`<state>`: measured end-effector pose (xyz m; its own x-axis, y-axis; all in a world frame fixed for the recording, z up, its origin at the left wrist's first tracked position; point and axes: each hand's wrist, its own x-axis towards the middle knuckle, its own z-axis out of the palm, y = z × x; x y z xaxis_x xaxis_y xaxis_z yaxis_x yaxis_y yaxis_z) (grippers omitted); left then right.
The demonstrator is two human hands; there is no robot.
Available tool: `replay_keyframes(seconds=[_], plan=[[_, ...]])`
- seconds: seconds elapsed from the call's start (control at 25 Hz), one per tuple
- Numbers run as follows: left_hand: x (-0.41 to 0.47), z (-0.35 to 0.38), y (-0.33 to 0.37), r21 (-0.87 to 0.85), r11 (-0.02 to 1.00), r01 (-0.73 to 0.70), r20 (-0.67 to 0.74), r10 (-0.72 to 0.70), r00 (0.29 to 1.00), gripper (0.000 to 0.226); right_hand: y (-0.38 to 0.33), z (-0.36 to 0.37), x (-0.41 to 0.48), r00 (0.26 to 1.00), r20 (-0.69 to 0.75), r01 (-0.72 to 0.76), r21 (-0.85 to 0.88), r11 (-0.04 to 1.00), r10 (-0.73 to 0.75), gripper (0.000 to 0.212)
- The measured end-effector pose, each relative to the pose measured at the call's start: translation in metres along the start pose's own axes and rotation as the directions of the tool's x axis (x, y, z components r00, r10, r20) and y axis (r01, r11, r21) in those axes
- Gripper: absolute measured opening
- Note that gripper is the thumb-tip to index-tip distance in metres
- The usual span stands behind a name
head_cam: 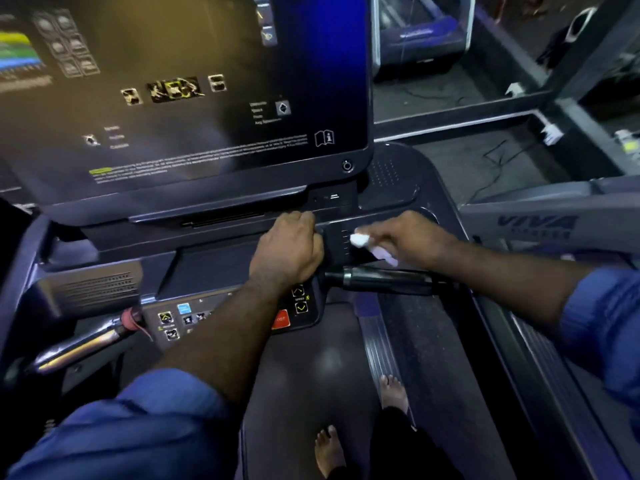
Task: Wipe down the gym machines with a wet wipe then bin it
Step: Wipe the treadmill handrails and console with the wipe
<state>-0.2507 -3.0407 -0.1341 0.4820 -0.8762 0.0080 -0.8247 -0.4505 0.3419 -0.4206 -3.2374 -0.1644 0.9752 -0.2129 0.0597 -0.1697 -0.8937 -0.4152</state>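
Nearest me I see two bare feet [393, 393] on the dark treadmill belt [304, 375], below both grips, with blue sleeves [145, 420] at the picture's lower edges. My left grip [289, 249] is curled closed over the console ledge, knuckles up; I cannot tell whether it holds anything. Just below it sits the button panel [242, 315] with its red stop key [280, 319]. Just right of the left grip, my right grip [398, 240] pinches the crumpled white wet wipe [360, 240], pressing it against the dark console surface [337, 242] between the two grips. A black handlebar [384, 279] runs under the right grip. Beyond both grips rises the big display screen [194, 98].
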Motion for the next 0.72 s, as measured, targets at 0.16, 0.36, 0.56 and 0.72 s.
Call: replay_keyframes(seconds=[0.16, 0.36, 0.56, 0.72], plan=[[-0.004, -0.007, 0.002, -0.041, 0.999, 0.013, 0.000, -0.013, 1.000, 0.013, -0.064, 0.018, 0.030, 0.659, -0.054, -0.723, 0.229, 0.652, 0.750, 0.018], [0.000, -0.002, -0.002, -0.045, 0.999, 0.002, -0.050, -0.005, 0.999, 0.014, -0.102, 0.027, 0.073, 0.687, 0.270, -0.677, -0.096, 0.729, 0.674, 0.025], [-0.001, 0.000, 0.000, -0.017, 0.997, -0.071, -0.007, 0.071, 0.997, 0.019, -0.067, -0.005, 0.042, 0.884, 0.226, -0.457, 0.236, 0.858, 0.408, 0.016], [0.006, 0.004, -0.006, -0.045, 0.999, 0.013, 0.006, -0.013, 1.000, 0.015, -0.037, -0.007, 0.027, 0.985, -0.007, 0.174, 0.015, 0.985, -0.174, 0.034]])
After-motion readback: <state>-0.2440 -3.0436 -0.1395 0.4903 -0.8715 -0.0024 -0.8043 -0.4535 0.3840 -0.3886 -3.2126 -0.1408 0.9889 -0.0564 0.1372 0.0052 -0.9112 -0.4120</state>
